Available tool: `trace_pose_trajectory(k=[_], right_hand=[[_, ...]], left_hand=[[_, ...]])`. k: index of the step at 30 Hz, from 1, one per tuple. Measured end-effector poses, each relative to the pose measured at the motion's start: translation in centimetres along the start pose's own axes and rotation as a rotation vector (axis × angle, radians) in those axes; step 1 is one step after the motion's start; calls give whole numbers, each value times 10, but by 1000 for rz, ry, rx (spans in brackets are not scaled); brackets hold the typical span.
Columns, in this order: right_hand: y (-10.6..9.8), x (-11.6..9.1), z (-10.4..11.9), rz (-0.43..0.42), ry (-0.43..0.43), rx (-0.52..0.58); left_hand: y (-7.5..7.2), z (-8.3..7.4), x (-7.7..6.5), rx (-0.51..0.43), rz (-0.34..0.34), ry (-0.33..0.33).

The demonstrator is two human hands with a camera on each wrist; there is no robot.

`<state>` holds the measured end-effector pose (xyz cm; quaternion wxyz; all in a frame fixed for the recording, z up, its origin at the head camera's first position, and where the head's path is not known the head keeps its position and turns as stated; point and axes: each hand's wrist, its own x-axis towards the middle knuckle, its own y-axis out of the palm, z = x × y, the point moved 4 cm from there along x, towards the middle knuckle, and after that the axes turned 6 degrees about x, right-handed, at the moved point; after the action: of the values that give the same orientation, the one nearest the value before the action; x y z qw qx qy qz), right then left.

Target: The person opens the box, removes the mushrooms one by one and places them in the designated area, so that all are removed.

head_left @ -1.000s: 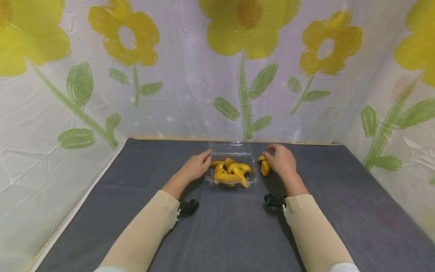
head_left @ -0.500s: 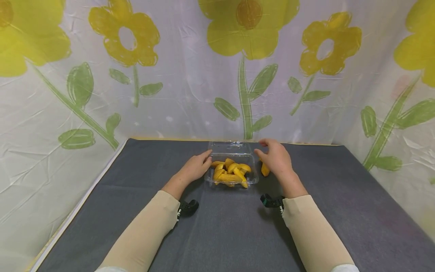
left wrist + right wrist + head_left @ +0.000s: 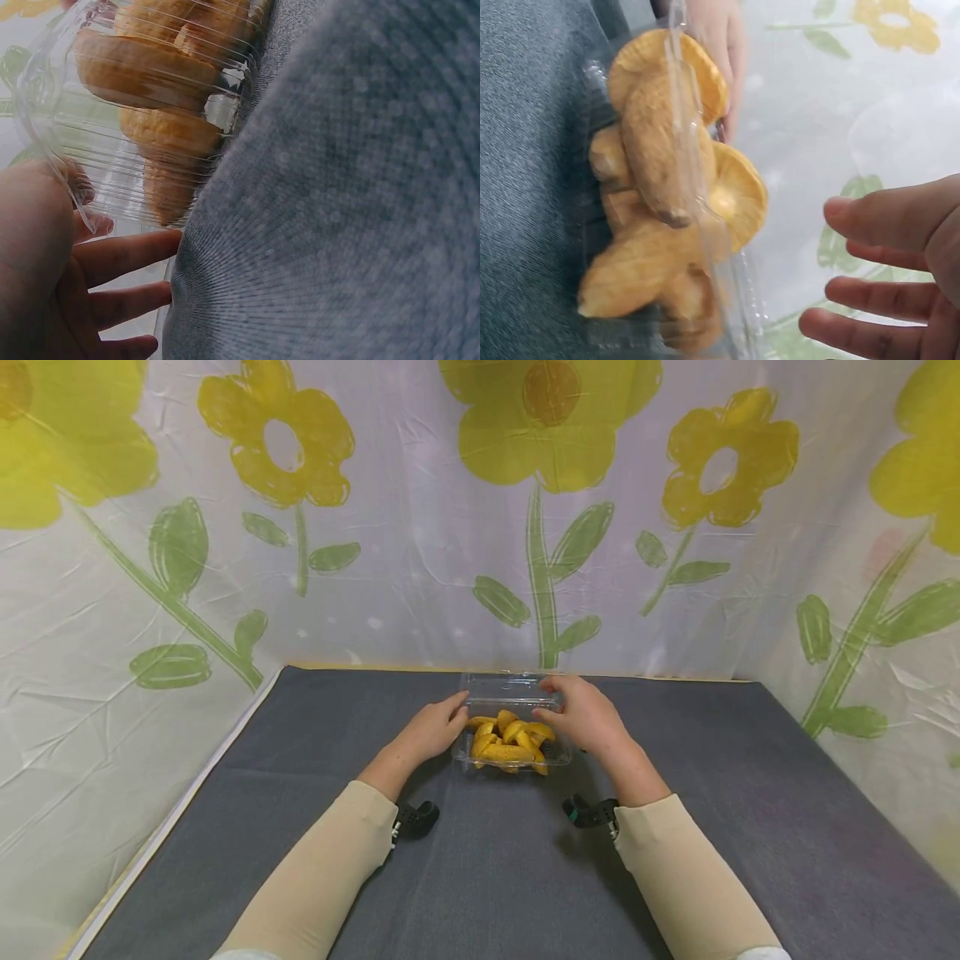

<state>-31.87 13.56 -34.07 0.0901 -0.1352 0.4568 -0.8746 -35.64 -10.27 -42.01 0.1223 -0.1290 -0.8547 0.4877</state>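
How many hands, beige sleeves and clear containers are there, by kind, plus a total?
Left hand and right hand: 2
Beige sleeves: 2
Clear container: 1
Total: 5
Overlapping mushrooms left out: no sure count.

The clear, ribbed box is standing with its lid open on the far side. Yellow-brown mushrooms are lying piled at various angles inside. The left hand is touching its left side; the right hand is hovering by its right edge.
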Motion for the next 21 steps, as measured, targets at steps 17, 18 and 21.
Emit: trace_pose_trajectory(k=[17, 18, 21], right_hand=[[29, 2, 1, 186, -59, -52], [30, 2, 1, 187, -67, -56], [31, 3, 1, 181, -76, -55]], left_hand=[[-1, -2, -1, -16, 18, -1], [-1, -2, -1, -17, 18, 0], [0, -1, -1, -18, 18, -1]])
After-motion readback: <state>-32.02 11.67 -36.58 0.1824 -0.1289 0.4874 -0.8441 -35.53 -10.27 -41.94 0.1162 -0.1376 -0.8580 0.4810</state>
